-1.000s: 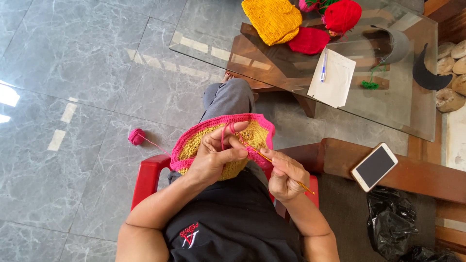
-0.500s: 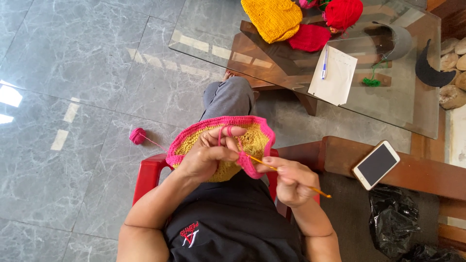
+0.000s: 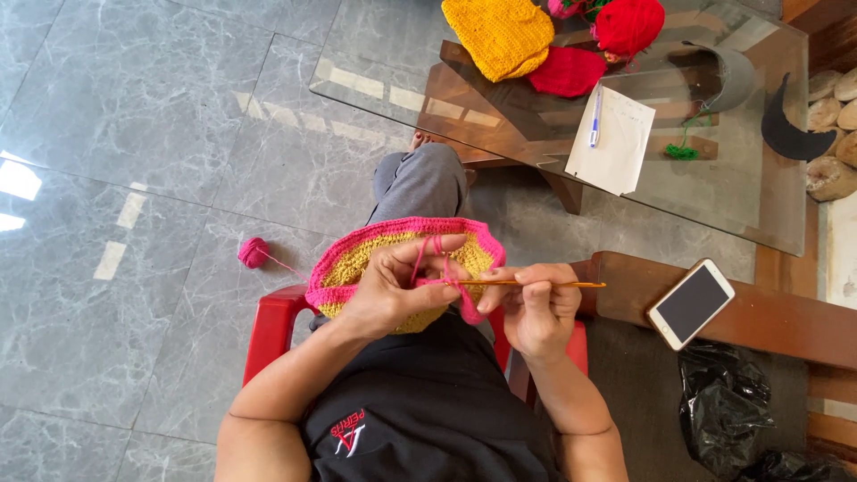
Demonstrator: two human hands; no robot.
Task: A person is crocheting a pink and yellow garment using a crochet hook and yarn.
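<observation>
While the left hand [image 3: 393,290] is pinching the pink rim of the yellow crochet piece [image 3: 406,263] over the lap, fingers closed on it, the right hand [image 3: 536,308] is gripping the crochet hook [image 3: 536,284], its tip at the pink edge. Pink yarn [image 3: 420,254] is looping over the left fingers; keeping that strand lightly taut and the hook level should make even stitches. The yarn ball [image 3: 253,253] is lying on the floor
</observation>
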